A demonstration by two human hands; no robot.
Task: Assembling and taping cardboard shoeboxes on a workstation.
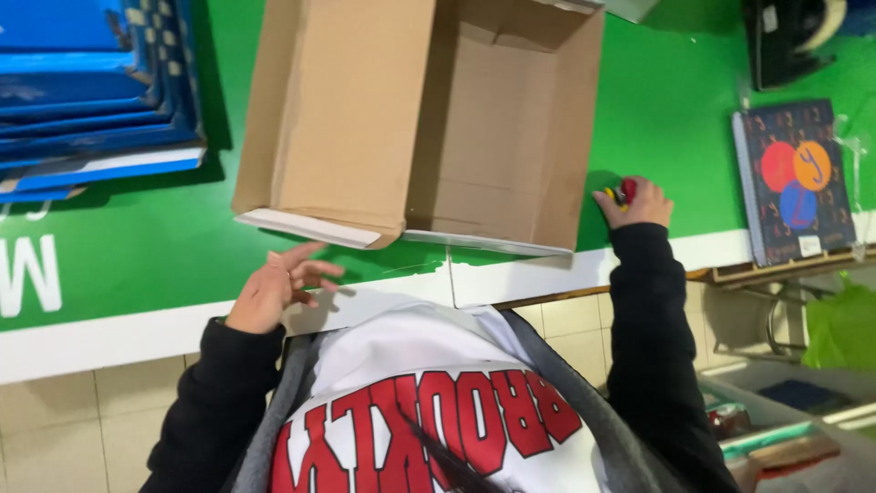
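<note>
An open, empty cardboard box [493, 119] lies on the green table [137, 237], one flap [328, 110] folded out to the left. My left hand [278, 285] hovers near the table's front edge, just below the flap, fingers spread and holding nothing. My right hand [636, 203] rests on the table by the box's right wall, fingers closed around a small red and yellow object [623, 192]; what that object is cannot be made out. Both arms wear black sleeves.
A stack of flat blue boxes [91, 91] lies at the far left. A wrapped spiral notebook [796, 178] with coloured circles sits at the right edge, a black tape dispenser [789, 36] behind it. Bins and a green bag [844, 324] stand on the floor to the right.
</note>
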